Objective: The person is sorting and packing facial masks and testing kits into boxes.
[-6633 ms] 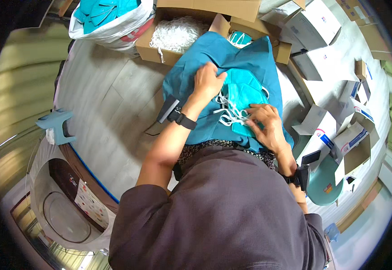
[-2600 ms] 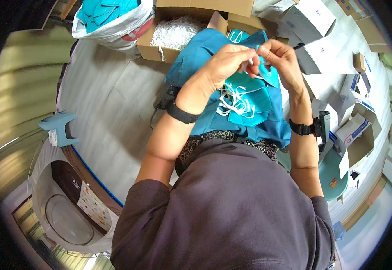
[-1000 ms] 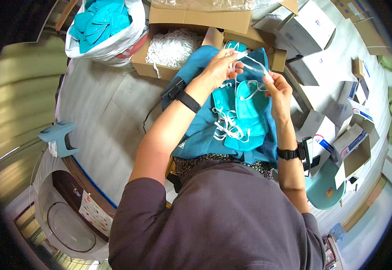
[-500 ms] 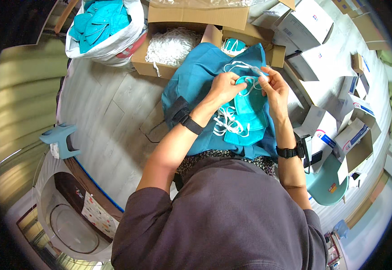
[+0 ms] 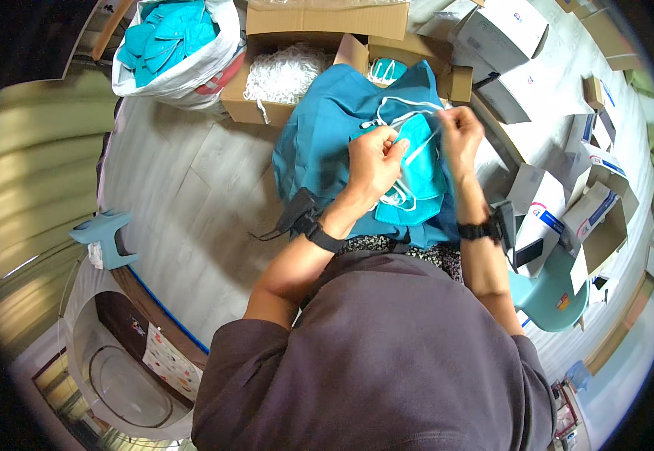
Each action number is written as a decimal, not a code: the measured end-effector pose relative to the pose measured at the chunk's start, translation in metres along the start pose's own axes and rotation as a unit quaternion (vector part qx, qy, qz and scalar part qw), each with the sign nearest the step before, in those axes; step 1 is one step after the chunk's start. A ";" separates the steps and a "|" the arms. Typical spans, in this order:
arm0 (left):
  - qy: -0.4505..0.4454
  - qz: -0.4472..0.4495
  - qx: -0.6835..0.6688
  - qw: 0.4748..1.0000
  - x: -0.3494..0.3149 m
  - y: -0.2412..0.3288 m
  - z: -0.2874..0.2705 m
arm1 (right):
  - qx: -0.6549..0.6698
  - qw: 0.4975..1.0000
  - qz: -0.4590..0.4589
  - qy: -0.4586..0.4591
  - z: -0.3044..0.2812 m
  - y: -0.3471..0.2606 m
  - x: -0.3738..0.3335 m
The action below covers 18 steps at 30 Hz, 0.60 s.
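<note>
Head view is showing a person sitting over a pale wood-plank floor (image 5: 192, 188), with a teal cloth (image 5: 327, 128) lying across the lap. Both hands are working just above this cloth. The left hand (image 5: 372, 161) is closing its grip on a teal face mask (image 5: 421, 161), fingers curled around its edge. The right hand (image 5: 458, 131) is pinching a white elastic strap (image 5: 410, 101) of the same mask between thumb and fingertips, pulling it taut. More teal masks are lying stacked on the cloth directly under the held one.

Beyond the cloth, an open cardboard box (image 5: 282, 75) is holding a heap of white elastic loops. To its left, a white plastic bag (image 5: 177, 45) is sitting full of teal masks. White cartons (image 5: 507, 37) are crowding the floor to the right, several standing open. A teal plastic stool (image 5: 556, 297) is sitting by the right elbow, and a small blue-grey stool (image 5: 105, 237) is standing at the far left, near a round washing machine door (image 5: 128, 376).
</note>
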<state>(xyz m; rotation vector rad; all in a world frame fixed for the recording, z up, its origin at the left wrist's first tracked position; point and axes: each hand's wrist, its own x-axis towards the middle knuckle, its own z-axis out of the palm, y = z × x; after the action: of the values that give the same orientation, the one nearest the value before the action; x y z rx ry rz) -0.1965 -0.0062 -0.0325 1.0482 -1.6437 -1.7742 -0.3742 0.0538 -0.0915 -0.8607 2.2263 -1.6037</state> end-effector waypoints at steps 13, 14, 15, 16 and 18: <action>0.085 -0.005 -0.132 0.988 0.003 0.000 -0.007 | 0.063 0.955 0.030 -0.289 -0.002 -0.077 -0.041; 0.083 -0.015 -0.144 0.986 0.000 -0.001 -0.009 | 0.095 0.955 0.017 -0.282 0.000 -0.070 -0.043; 0.084 -0.024 -0.157 0.984 -0.001 -0.002 -0.009 | 0.061 0.958 -0.002 -0.281 -0.001 -0.070 -0.043; 0.084 -0.034 -0.170 0.981 -0.003 -0.003 -0.010 | 0.026 0.960 -0.022 -0.280 -0.001 -0.071 -0.043; 0.082 -0.033 -0.124 0.988 -0.005 0.002 -0.012 | 0.014 0.976 -0.028 -0.216 0.002 -0.057 -0.038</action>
<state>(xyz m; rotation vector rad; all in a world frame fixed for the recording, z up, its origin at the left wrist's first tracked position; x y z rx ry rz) -0.1841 -0.0100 -0.0289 1.1101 -1.2673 -1.8267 -0.3254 0.0633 -0.0436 -1.1467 1.8843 -1.3119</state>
